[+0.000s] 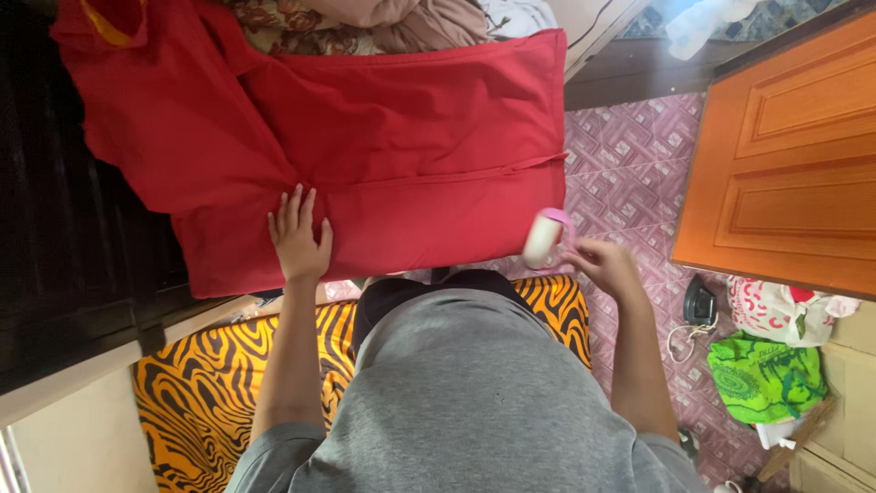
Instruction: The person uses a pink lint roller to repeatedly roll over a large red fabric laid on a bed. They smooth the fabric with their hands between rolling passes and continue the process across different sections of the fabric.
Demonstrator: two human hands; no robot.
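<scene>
The person wears a grey short-sleeved t-shirt (474, 393) of plain soft fabric, with dark trousers (401, 297) below it. Both forearms are bare, and the hands carry no gloves.

**Flat palm on red cloth, roller at its edge**

The left hand (298, 239) lay flat, fingers spread, on the red garment (401, 155). At three o'clock from it, the right hand (606, 267) gripped a pink-handled lint roller (543, 238), its white drum touching the cloth's right edge. An orange-and-black striped cover (205, 388) sat at six o'clock, a wooden door (785, 155) at three.
</scene>
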